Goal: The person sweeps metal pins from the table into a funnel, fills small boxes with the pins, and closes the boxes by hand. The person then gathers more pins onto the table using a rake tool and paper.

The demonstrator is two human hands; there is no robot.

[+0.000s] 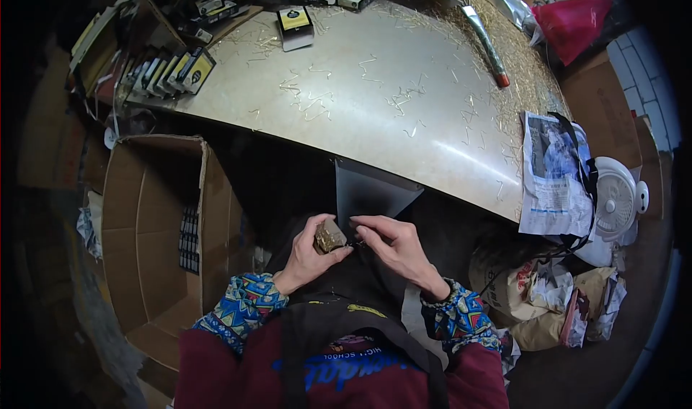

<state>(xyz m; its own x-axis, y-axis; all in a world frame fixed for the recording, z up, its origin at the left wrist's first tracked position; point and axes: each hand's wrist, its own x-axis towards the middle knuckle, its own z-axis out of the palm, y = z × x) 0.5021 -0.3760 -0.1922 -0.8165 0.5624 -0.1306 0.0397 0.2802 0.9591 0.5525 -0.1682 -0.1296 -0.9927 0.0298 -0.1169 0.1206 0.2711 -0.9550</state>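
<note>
Right: I view a white fan (pixel 615 198) beside a printed sheet (pixel 548 193), brown paper bags (pixel 537 333) below, red plastic material (pixel 574 28) above.

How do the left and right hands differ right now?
The left hand grips a small boxy object; whether the right hand holds anything is unclear. The left hand wraps the object's side; the right hand angles in, fingers bent. Both wear blue patterned cuffs.
</note>
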